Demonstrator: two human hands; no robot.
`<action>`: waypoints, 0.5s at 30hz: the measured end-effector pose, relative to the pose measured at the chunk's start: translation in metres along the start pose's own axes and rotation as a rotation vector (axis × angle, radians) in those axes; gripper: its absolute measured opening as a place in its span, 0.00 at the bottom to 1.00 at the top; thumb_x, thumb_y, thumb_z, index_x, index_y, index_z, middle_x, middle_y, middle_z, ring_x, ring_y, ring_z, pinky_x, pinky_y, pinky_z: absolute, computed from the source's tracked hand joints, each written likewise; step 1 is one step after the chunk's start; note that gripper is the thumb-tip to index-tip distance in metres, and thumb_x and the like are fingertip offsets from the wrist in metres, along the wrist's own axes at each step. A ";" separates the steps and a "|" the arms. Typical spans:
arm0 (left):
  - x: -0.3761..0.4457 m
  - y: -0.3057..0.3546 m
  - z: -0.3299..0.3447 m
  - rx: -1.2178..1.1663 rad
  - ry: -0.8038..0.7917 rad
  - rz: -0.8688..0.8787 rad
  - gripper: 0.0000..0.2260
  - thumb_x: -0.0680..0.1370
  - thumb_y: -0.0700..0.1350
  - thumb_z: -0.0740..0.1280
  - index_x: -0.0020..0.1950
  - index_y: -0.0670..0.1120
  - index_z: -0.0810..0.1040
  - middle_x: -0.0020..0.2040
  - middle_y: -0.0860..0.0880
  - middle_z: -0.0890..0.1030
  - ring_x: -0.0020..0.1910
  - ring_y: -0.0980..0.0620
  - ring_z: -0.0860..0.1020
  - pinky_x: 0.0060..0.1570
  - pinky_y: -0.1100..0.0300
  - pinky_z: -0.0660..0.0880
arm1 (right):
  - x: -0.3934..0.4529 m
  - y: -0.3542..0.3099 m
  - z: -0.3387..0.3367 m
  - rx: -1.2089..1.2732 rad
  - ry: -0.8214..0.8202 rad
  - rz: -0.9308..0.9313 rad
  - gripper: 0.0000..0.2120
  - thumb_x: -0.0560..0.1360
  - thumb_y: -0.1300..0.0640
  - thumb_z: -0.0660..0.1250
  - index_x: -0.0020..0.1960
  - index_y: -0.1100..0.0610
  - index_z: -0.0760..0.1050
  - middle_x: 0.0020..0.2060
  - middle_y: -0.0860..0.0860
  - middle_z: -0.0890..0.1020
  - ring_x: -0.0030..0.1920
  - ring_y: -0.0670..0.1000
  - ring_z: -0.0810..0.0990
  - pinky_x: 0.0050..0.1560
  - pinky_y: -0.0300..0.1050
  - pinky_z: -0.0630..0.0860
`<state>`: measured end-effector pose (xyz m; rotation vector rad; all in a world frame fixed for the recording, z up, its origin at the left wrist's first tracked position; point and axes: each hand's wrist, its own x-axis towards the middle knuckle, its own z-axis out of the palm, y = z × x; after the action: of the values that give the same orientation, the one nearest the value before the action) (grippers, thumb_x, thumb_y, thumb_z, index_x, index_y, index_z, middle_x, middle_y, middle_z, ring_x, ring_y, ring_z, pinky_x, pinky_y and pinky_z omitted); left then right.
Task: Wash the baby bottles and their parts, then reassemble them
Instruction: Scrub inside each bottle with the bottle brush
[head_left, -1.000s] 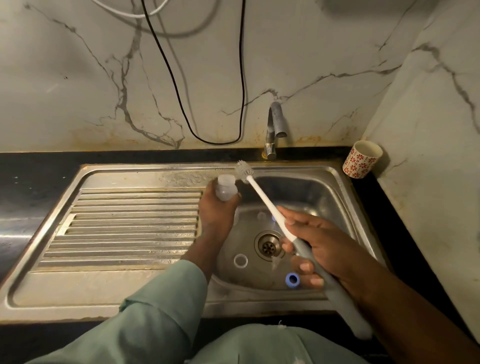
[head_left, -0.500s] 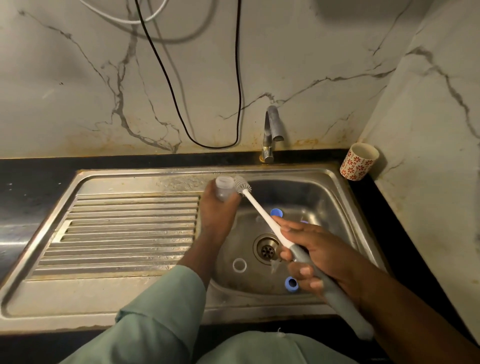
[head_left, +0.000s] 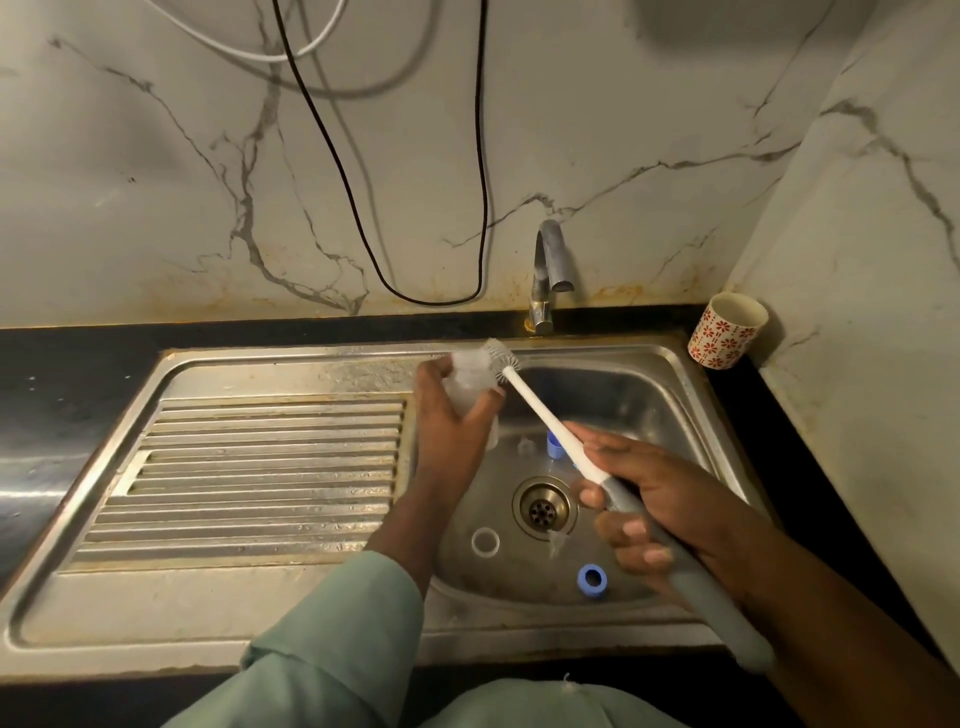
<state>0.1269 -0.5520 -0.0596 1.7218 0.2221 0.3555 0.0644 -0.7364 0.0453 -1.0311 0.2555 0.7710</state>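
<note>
The left hand (head_left: 457, 415) is grasping the clear bottle (head_left: 470, 382) over the sink's (head_left: 670, 364) far left rim. The right hand (head_left: 670, 509) is clenching the brush (head_left: 540, 410), whose head has closed onto the bottle's mouth, so scrubbing is probably starting.

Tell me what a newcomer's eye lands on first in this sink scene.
First, the long bottle brush, running diagonally over the sink basin: the right hand holds its grey handle, and the bristled head sits at the mouth of the clear baby bottle that the left hand holds. Next, loose parts on the basin floor: a blue ring at the front and a white ring beside the drain.
</note>
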 end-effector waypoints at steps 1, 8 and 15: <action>0.003 -0.001 -0.001 -0.003 0.037 -0.002 0.24 0.77 0.45 0.73 0.66 0.56 0.65 0.60 0.55 0.73 0.56 0.55 0.78 0.44 0.65 0.78 | -0.002 -0.001 0.000 0.007 -0.015 0.010 0.15 0.78 0.57 0.60 0.62 0.48 0.76 0.30 0.54 0.73 0.18 0.44 0.66 0.15 0.32 0.63; 0.010 -0.004 0.002 0.015 0.127 -0.052 0.19 0.83 0.52 0.63 0.73 0.52 0.69 0.63 0.54 0.75 0.58 0.55 0.76 0.46 0.64 0.73 | 0.005 -0.008 0.007 -0.038 0.019 0.033 0.14 0.81 0.58 0.57 0.63 0.48 0.74 0.29 0.53 0.72 0.18 0.44 0.65 0.14 0.32 0.61; 0.013 -0.006 -0.009 0.110 0.100 0.004 0.39 0.69 0.70 0.69 0.75 0.52 0.68 0.66 0.57 0.72 0.58 0.64 0.72 0.45 0.76 0.65 | 0.005 -0.006 0.009 0.038 -0.014 0.073 0.10 0.80 0.55 0.59 0.59 0.55 0.73 0.30 0.53 0.71 0.17 0.43 0.64 0.14 0.31 0.61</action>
<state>0.1360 -0.5383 -0.0623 1.8142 0.3167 0.4400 0.0706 -0.7285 0.0517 -0.9846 0.2957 0.8365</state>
